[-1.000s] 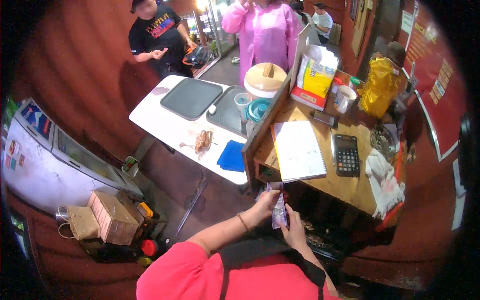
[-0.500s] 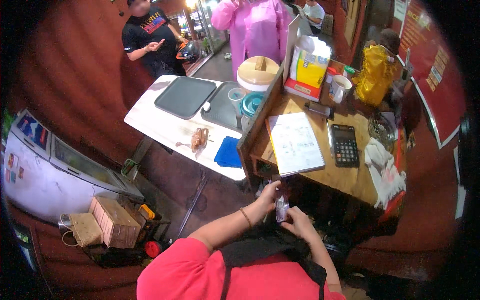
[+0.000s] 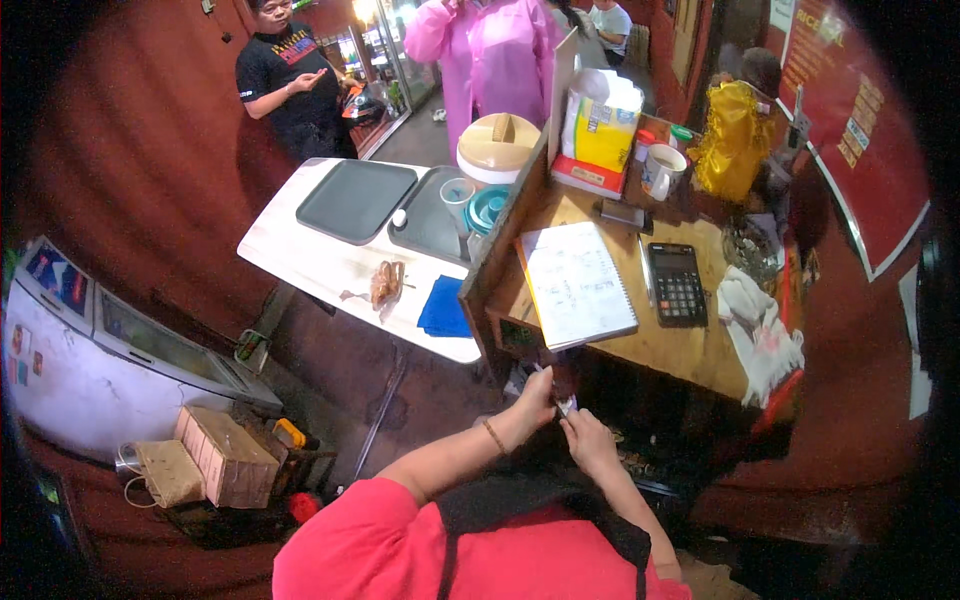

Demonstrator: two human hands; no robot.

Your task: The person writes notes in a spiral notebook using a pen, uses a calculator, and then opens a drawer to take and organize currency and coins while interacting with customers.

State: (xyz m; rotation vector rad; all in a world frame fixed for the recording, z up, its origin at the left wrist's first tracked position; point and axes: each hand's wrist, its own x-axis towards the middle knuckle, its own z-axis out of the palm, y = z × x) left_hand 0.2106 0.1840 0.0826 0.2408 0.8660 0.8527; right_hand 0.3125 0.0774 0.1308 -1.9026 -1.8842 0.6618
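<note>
My left hand [image 3: 533, 398] and my right hand [image 3: 590, 440] are close together just below the desk's front edge. Between them is a small purplish-white slip of paper [image 3: 567, 406] that looks like a banknote, mostly covered by the fingers. The right hand pinches its lower end. My left fingers are closed around its upper end. Above the hands on the wooden desk lies an open spiral notebook [image 3: 578, 285] with handwriting, and to its right a black calculator [image 3: 676, 285].
Left of the desk's partition [image 3: 510, 230], a white table [image 3: 300, 255] bears grey trays [image 3: 357, 200], a tan-lidded tub [image 3: 497, 150] and a blue cloth [image 3: 450, 307]. A mug [image 3: 663, 172] and crumpled white cloth [image 3: 755, 330] are on the desk. Two people stand beyond the table.
The slip between my hands has tipped and shows less of its face. My right hand has risen slightly toward the left. The whole view has shifted a little.
</note>
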